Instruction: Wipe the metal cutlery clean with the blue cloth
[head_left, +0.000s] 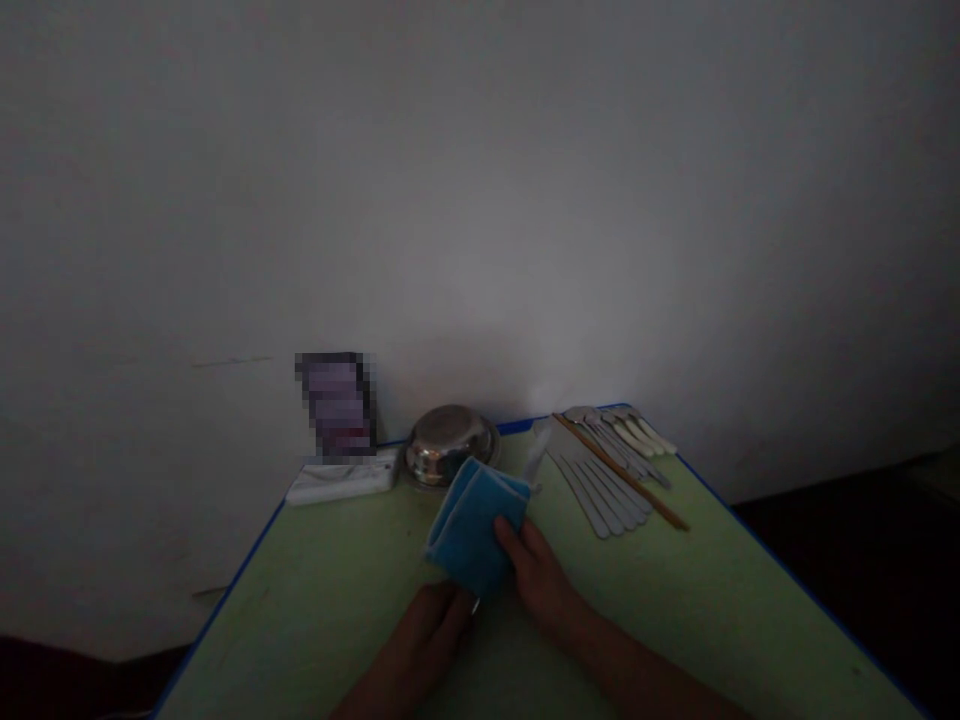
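Observation:
A folded blue cloth (472,540) with a pale edge is held above the table, with my right hand (536,570) closed on its right side, thumb on top. My left hand (435,625) is closed just below the cloth. A small shiny metal end shows at its fingers, apparently part of a piece of cutlery whose middle the cloth hides. Beyond the cloth's upper right corner a pale, narrow blade-like tip (536,455) shows, blurred. I cannot make out for certain whether it belongs to the same piece.
An upturned metal bowl (446,440) stands at the back of the green table (315,620), near the wall. Left of it are a white box-like object (341,482) and a blurred-out upright panel (341,405). Several knives (607,500), a brown stick (630,475) and several spoons (637,435) lie fanned at right.

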